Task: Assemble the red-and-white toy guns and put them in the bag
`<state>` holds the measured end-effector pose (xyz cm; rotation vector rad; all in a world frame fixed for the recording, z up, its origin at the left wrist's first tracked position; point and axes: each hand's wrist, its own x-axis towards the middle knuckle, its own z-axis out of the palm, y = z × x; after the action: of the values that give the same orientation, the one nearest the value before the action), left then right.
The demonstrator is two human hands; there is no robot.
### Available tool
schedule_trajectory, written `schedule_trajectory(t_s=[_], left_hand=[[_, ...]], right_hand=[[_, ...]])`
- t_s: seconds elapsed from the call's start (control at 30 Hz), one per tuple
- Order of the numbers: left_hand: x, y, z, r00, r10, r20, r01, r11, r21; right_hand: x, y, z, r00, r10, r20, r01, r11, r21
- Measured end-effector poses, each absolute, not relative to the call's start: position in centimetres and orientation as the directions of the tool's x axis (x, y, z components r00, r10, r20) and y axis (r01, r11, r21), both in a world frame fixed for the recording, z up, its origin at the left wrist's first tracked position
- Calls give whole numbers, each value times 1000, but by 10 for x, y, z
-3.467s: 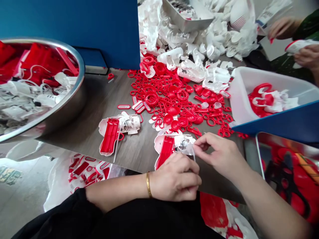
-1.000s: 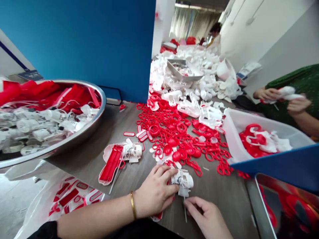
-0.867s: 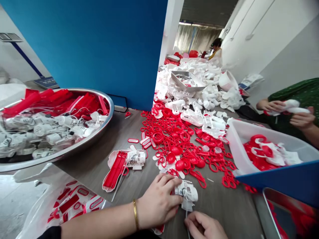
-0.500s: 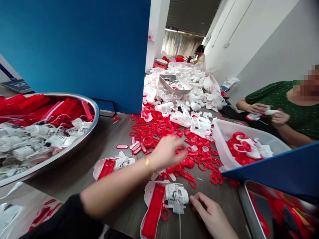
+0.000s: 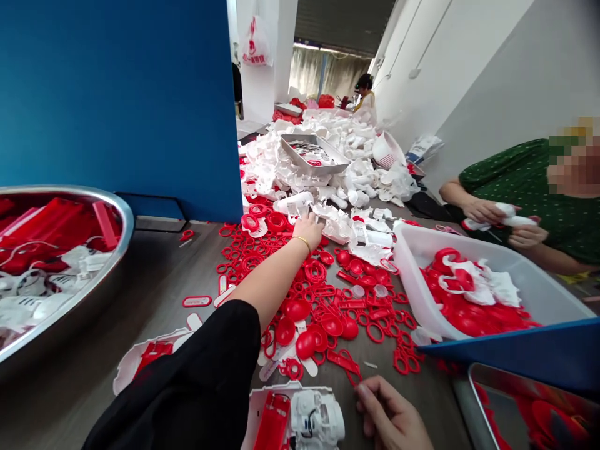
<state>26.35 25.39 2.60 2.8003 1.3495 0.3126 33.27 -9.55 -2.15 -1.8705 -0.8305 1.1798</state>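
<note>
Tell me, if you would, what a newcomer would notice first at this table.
A bright spill of red plastic rings and cups catches the eye first, spread across the middle of the dark table, with the left hand reaching over it. Behind it rises a white heap of plastic pieces. At far left sits a steel basin of red and white parts.

Black sleeve [image 5: 187,381]; thin gold bangle [image 5: 302,243] above left hand [image 5: 308,230]; right hand [image 5: 389,415] bare

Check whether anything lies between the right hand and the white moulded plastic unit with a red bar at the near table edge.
Nothing visible does. The right hand rests just right of the white moulded plastic unit, not touching it, with only dark wood-grain tabletop in the gap. A red plastic strap lies farther off.
</note>
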Motion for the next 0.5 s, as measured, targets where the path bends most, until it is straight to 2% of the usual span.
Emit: schedule_trajectory(t_s=[0.17,0.33,0.5], left_hand=[[268,263,41,684,714,148,722,-692,6],[257,256,41,729,683,56,685,-728,-41],[233,237,63,741,655,150,669,-741,-67]], right_hand=[[322,-96,-19,453,848,-277,191,-395,-899],[317,-101,-18,444,885,-143,274,-286,-918],[322,-106,-24,432,902,-6,370,-183,-911]])
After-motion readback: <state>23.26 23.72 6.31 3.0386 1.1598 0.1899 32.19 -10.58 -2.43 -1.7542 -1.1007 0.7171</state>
